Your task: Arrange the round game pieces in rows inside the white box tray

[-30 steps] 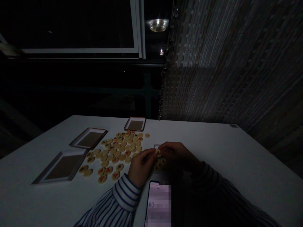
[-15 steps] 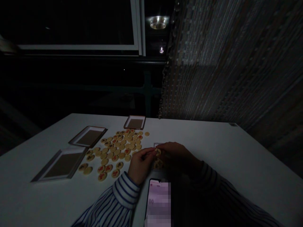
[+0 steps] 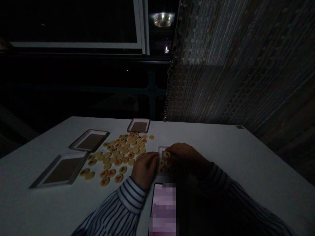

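Observation:
My right hand (image 3: 183, 157) reaches over a small shallow box (image 3: 160, 150) and has its fingertips on a round wooden Chinese chess piece (image 3: 167, 154) with a dark character. Below that piece, several dark-marked pieces (image 3: 161, 163) lie in the box, partly in the hand's shadow. My left hand (image 3: 145, 168) is at the box's left edge, thumb and forefinger slightly apart, with nothing visible between them. To its left spreads a loose heap of Chinese chess pieces (image 3: 125, 151), some with red or black characters, others blank side up.
Three more shallow boxes stand on the white table (image 3: 221, 147): one at the near left (image 3: 62, 168), one behind it (image 3: 90, 141), one at the back (image 3: 139, 126). A lit phone (image 3: 162, 206) lies before me. Beyond the table are a string curtain (image 3: 221, 65) and dark window.
My left hand has come away from the piece, leftward to the box's edge. My right hand keeps its fingers at the piece, over the box. The view has shifted slightly.

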Motion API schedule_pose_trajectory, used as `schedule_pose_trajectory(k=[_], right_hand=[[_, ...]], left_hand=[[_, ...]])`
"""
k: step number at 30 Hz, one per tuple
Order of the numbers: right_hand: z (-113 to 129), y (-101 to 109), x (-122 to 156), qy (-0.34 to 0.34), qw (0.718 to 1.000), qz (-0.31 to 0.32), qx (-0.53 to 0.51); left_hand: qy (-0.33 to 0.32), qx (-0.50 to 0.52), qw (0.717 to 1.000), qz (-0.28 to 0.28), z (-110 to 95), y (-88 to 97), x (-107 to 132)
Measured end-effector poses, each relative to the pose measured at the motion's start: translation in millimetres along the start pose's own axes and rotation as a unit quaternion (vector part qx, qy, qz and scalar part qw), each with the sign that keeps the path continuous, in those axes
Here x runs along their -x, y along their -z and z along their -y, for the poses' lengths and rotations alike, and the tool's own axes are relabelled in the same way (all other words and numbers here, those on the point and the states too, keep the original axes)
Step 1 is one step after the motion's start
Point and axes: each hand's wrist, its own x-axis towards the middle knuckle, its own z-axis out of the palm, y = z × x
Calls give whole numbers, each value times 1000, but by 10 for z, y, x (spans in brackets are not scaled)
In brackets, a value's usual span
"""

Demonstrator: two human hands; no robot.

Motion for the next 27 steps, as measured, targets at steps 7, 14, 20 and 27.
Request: schedule_pose_trajectory(k=[7,14,20,27], right_hand=[[-92,1,55,-33,999,38,10],[-113,-26,63,-41,992,100,67],[-114,-41,65,-33,989,112,93],[-135,-101,58,-30,987,113,108]], left_hand=[[-60,-110,991,48,18,7,10],[-59,-119,990,52,49,0,15],[-66,-129,988,56,53,-3,22],[-62,-127,988,63,45,-7,26]])
